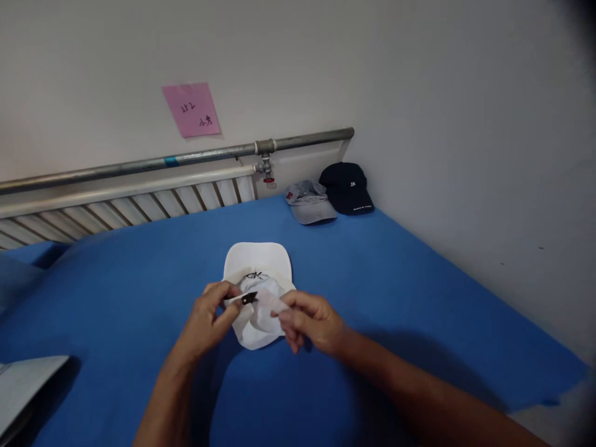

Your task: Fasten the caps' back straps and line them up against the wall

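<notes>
A white baseball cap [257, 256] lies on the blue surface with its brim pointing away from me and dark lettering at the base of the brim. My left hand [212, 316] pinches one end of the cap's strap, where a small dark buckle [249, 298] sticks out past the fingertips. On the other side, my right hand [310, 320] grips the loose white strap end [278, 304] between thumb and fingers. The two strap ends look apart, with a short gap between them. My fingers hide part of the cap's rear edge.
A grey cap [311, 202] and a black cap [347, 188] sit side by side at the far corner of the blue surface [153, 279]. Behind it run a radiator [139, 205] and a metal pipe [302, 141]. A pale flat object [28, 385] is at lower left.
</notes>
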A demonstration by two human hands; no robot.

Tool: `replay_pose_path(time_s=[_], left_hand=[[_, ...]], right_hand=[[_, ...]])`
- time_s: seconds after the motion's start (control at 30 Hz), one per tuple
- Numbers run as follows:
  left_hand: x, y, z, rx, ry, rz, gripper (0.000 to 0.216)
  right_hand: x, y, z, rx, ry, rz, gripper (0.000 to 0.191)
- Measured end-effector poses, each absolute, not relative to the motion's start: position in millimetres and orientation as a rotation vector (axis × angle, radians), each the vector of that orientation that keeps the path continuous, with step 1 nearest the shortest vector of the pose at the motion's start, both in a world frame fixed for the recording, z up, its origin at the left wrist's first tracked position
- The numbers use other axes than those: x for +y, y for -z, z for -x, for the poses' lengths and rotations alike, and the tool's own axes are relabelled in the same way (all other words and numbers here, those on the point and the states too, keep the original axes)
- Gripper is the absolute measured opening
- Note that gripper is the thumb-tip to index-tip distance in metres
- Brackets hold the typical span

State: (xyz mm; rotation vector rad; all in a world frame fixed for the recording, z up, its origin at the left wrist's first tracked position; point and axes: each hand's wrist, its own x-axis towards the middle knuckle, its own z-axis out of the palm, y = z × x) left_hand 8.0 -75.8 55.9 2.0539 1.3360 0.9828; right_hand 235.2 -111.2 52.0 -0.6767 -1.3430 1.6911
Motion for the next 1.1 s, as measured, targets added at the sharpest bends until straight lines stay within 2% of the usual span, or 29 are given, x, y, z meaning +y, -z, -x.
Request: replay_pose_path(time_s=[0.17, 0.37, 0.53, 0.77, 0.93, 1.1], left_hand=[[-76, -63, -8, 1.206, -0.882, -1.914, 0.016], [-80, -70, -6, 1.072, -0.792, -1.746, 0.019], [-80, -67, -6, 0.973, -0.722, -1.709, 0.019], [-76, -48, -9, 1.012, -0.896, -1.386, 0.014], [-74, -46, -9, 0.926, -1.045, -1.131, 0.026], [-75, -47, -14, 0.909, -0.989, -1.012, 0.027]], right_hand=[[-97, -53, -238, -1.061, -1.75, 0.769, 0.028], [-93, -53, -240, -1.162, -1.688, 0.948, 0.025], [-95, -48, -234, -1.119, -1.78, 0.912, 0.018], [-94, -44, -229, -1.03, -1.864, 0.939, 0.018], [-91, -45, -231, -1.004, -1.832, 0.911, 0.019], [-95, -49, -229, -1.088, -1.815, 0.859, 0.018]])
